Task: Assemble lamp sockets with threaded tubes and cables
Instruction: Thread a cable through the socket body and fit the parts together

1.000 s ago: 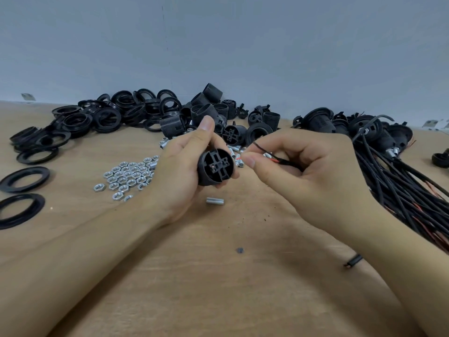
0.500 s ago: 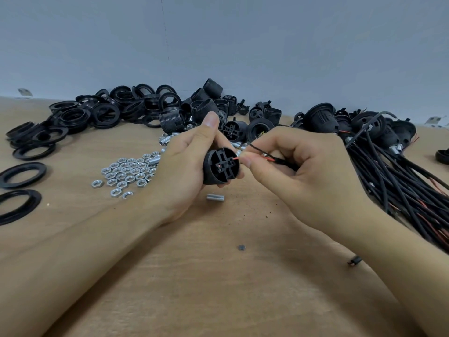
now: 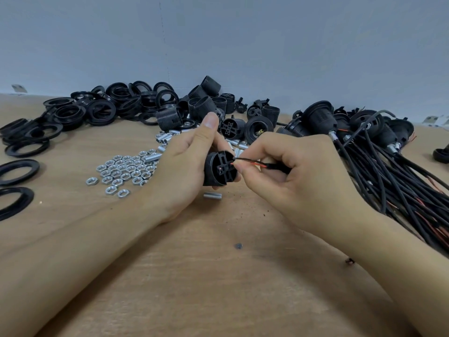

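- We are working on the wiring step: our left hand (image 3: 179, 171) is gripping a black lamp socket body (image 3: 220, 169), fingers and thumb wrapped round its ribbed side, its terminal face turned towards our right hand (image 3: 291, 171).
- Our right hand is pinching a black cable (image 3: 274, 167) just behind its stripped end, with a red lead (image 3: 245, 164) and a black lead (image 3: 245, 158) reaching out towards the socket.
- Both lead tips are lying right at the edge of the terminal face; we cannot tell whether either one is seated in a terminal slot.
- We are holding the socket above the worktop (image 3: 218, 276), just over a single threaded tube (image 3: 212, 196) lying beneath our hands.
- For the next move, we are judging that each bare tip needs lining up with its own slot and pushing straight in, while the left hand is keeping the socket from turning.
- The thin leads look likely to bend or splay, so a pinch close to the tips should help.
- Spare parts are waiting around us: hex nuts (image 3: 124, 169) to the left, more threaded tubes (image 3: 165, 141) behind them, threaded rings (image 3: 97, 110) and socket shells (image 3: 206, 96) at the back, and finished sockets with cables (image 3: 379, 171) on the right.
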